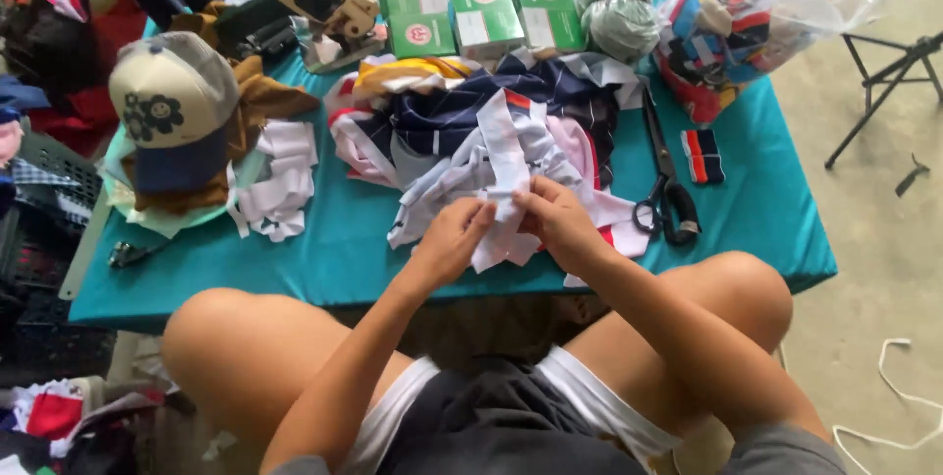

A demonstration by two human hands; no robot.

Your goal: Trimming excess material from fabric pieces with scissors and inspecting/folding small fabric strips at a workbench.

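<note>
- Both hands meet at the near edge of the teal table [766, 210] in the head view: the left hand [450, 239] and right hand [560, 222] have their fingers curled shut on a white fabric strip [506, 166], pinching it from either side.
- That strip rises from the hands onto the pile of striped fabric pieces [462, 121] just behind them; the step in hand looks like sorting or straightening one piece, and the next move would call for pulling it free of the pile.
- Black scissors [666, 202] lie just right of the hands, a small striped cuff piece [702, 156] beyond them.
- A cap [167, 107] sits well to the left, green boxes [481, 15] and a clear bag of scraps [756, 18] at the far edge.
- Loose pieces crowd the strip; nothing else blocks the hands.
</note>
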